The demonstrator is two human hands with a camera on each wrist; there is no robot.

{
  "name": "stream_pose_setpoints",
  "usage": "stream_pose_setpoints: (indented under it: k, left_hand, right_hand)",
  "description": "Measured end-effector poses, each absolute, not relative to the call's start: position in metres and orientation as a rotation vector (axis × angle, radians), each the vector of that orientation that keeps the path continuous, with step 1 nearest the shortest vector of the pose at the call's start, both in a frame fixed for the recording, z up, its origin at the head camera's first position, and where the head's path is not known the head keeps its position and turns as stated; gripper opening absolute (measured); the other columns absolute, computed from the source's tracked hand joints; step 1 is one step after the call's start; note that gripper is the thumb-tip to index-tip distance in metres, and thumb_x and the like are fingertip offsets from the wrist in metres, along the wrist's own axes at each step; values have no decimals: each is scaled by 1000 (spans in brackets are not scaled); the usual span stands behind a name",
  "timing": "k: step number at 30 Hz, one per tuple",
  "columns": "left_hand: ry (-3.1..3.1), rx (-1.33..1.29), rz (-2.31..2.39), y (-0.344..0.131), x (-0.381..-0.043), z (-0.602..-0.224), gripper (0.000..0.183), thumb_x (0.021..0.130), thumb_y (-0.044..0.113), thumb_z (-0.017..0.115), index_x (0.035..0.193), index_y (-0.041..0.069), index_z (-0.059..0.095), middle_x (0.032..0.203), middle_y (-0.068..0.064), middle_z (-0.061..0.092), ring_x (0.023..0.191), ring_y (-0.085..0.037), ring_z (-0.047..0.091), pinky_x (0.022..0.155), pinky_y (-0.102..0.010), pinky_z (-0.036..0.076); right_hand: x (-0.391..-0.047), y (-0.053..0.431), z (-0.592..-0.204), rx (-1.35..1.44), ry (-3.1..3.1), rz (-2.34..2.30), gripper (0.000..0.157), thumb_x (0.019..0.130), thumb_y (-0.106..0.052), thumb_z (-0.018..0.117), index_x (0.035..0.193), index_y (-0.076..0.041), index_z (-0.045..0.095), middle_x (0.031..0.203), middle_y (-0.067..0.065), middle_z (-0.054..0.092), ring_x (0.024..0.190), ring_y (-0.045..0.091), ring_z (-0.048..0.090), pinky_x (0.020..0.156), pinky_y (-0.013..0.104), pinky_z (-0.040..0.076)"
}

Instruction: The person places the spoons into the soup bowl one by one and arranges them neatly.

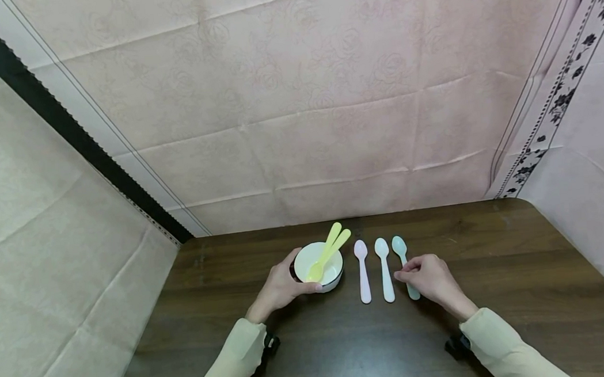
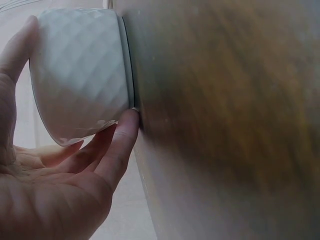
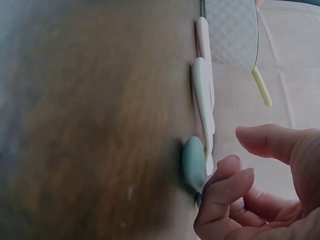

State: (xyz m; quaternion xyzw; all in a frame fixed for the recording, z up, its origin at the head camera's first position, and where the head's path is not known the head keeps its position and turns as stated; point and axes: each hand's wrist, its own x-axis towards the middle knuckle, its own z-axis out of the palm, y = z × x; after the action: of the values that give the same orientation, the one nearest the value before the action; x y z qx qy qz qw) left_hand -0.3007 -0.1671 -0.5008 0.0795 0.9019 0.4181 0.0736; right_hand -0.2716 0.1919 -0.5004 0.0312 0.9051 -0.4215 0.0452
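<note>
My left hand (image 1: 279, 287) grips a white bowl (image 1: 302, 261) by its side, thumb and fingers on opposite sides. In the left wrist view the bowl's dimpled outer wall (image 2: 80, 70) shows, with a fingertip low by its base. Two yellow spoons (image 1: 338, 243) lean in the bowl, handles up towards the back. Over the handle of a teal spoon (image 1: 399, 248) is my right hand (image 1: 434, 278). In the right wrist view its fingers are loosely bent beside the teal spoon (image 3: 193, 162), with the thumb apart; whether they touch it is hard to tell.
Between the bowl and the teal spoon, a pink spoon (image 1: 363, 271) and a white spoon (image 1: 385, 273) lie side by side on the dark wooden table (image 1: 343, 347). Pale patterned cloth (image 1: 303, 125) hangs behind the table and along both sides.
</note>
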Motion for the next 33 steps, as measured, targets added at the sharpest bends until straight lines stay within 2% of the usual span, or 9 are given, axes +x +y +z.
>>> stream_pose_setpoints:
  k: [7,21,33]
  left_hand:
    - [2710,235,1265,-167,-301,-501,110,76,43,101,166,15,44,159,-12,60,145,-33,57,121,-59,45]
    - [2720,273,1265,-169,-300,-502,103,76,44,101,162,20,49,152,-9,65,137,-29,61,116,-57,48]
    - [2723,261,1265,-168,-301,-501,105,76,44,101,163,18,47,154,-9,64,135,-28,61,115,-56,49]
  right_hand:
    - [-270,197,-501,116,2800,-1237,25,92,-28,86,95,-4,82,87,4,79,79,15,64,67,31,49]
    - [-268,200,-499,134,2808,-1186,26,92,-29,86,93,-3,80,82,2,77,78,17,62,66,31,47]
    - [-268,205,-500,110,2814,-1146,27,92,-28,86,95,-2,78,82,4,76,76,16,63,67,31,48]
